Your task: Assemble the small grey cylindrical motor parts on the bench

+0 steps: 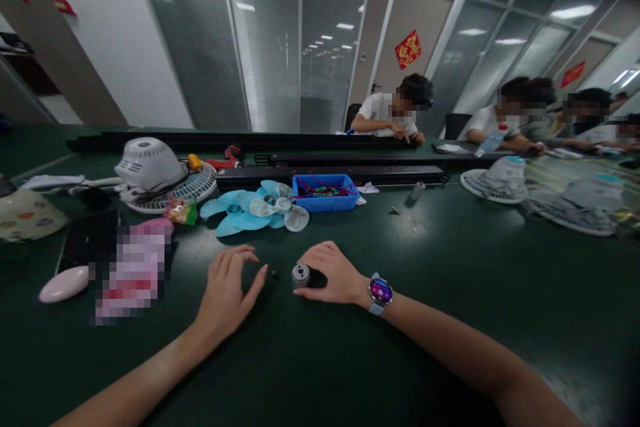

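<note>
My right hand [333, 272] curls round a small cylindrical motor [301, 276], a grey metal can standing upright on the dark green table with dark holes in its top face. Thumb and fingers lie on either side of it, and a smartwatch [381, 291] is on that wrist. To the left, my left hand [229, 287] is held low over the table, thumb and fingers apart with nothing between them. A tiny dark part [275, 273] lies between the two hands, just off the left fingertips.
Beyond my hands lie light-blue fan blades [240, 210] and a blue bin [327, 195] of wires. A fan housing [150, 165] stands back left. Another metal cylinder [417, 191] is right of the bin. A pink mouse [65, 284] lies left. People sit across the table.
</note>
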The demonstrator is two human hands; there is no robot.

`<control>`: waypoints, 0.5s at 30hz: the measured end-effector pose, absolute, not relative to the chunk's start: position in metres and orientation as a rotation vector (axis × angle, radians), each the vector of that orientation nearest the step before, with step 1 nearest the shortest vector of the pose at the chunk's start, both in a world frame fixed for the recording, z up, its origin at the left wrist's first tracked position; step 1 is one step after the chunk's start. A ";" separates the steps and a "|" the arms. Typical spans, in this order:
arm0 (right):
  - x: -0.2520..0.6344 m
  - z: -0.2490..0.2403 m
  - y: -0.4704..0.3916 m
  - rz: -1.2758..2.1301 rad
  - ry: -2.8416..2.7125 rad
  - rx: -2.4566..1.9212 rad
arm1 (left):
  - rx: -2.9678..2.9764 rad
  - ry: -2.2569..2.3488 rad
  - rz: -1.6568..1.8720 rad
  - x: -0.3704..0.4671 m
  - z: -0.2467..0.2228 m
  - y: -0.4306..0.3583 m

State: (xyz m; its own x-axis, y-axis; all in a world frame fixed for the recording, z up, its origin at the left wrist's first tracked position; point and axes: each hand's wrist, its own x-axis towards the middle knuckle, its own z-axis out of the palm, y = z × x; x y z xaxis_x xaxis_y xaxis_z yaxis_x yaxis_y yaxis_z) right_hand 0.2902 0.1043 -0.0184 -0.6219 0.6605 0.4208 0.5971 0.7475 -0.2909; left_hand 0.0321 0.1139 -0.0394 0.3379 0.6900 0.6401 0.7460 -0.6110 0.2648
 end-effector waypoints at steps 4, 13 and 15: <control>0.311 -0.014 0.101 0.126 -2.310 -1.104 | -2.521 -1.307 -1.137 0.029 -0.042 0.114; 0.458 -0.028 0.099 -0.405 -1.694 -1.713 | -2.551 -1.265 -1.126 0.028 -0.048 0.120; 0.472 -0.035 0.099 -0.453 -1.644 -1.807 | -2.553 -1.271 -1.119 0.029 -0.048 0.119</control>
